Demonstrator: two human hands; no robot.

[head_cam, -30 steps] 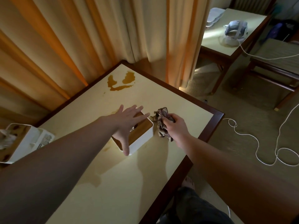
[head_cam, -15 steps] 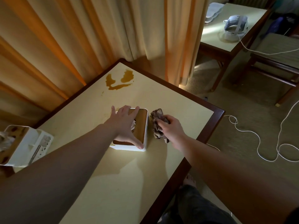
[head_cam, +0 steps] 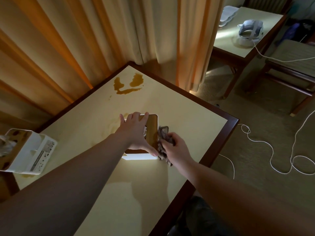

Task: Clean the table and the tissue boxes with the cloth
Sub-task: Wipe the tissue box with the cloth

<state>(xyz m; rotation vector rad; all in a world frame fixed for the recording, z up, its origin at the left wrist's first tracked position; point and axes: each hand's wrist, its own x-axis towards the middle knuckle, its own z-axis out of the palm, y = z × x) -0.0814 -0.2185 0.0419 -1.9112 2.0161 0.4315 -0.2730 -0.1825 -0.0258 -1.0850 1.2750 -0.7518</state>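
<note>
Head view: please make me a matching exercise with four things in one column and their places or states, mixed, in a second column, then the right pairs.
Things:
1. cloth
2. spill
3. left hand
4. second tissue box

Places or states:
A. near the far corner of the table
B. at the table's left edge
C. resting on top of the middle tissue box
D. gripped in the right hand, against the middle box's right side

Pairs: 1-D, 2-A, 3-C, 4-B
</note>
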